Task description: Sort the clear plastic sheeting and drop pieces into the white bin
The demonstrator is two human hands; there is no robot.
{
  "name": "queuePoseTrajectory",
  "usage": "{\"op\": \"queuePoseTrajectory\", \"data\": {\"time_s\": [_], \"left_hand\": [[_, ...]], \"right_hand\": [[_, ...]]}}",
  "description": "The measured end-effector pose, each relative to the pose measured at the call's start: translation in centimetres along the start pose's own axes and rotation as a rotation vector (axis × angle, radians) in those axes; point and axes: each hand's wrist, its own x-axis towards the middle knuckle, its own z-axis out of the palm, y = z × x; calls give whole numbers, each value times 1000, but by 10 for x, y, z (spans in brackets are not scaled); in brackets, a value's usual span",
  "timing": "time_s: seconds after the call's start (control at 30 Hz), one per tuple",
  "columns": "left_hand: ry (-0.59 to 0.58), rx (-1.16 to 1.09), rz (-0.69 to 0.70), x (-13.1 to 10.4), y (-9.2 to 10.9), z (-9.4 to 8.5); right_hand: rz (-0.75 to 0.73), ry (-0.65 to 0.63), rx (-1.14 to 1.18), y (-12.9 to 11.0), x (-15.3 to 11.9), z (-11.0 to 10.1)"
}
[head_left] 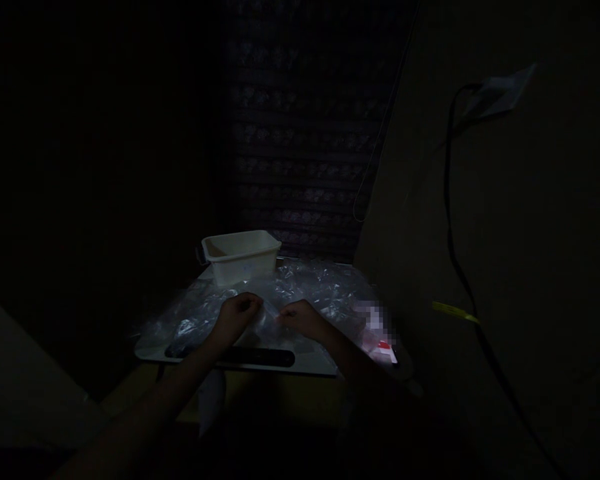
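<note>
Clear plastic bags (325, 283) lie in a crinkled, shiny heap across a small white table (310, 360). Over the middle of the heap, my left hand (237, 313) pinches one edge of a clear plastic bag (270, 310). Opposite it, my right hand (303, 318) grips the other side with thumb and fingers closed. The piece between my hands looks thin and see-through; its full outline is lost in the dim light. A cream plastic tub (245, 263) stands behind my left hand, and its inside is too dark to make out.
A lit screen (385, 350) glows at the table's right edge. A dark slot (260, 357) runs along the front edge. On the right wall a black cable (450, 220) hangs from a socket (497, 93), with a yellow tag (455, 311). Patterned blinds (300, 147) cover the back.
</note>
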Motion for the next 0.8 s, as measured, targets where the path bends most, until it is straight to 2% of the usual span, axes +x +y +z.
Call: {"op": "queuePoseTrajectory", "data": {"time_s": [0.2,0.43,0.67,0.8], "left_hand": [[53,-2,-8,-2,1,-5],[10,-8,-11,-1,-2,-4],[-48,-89,-41,-1,-2,7],[-17,-227,-180,-1,2,11]], "right_hand": [[-1,-33,29,6,-2,-2],[21,-56,140,6,-7,-8],[-11,74,144,1,-3,-2],[8,188,168,-3,3,-1]]}}
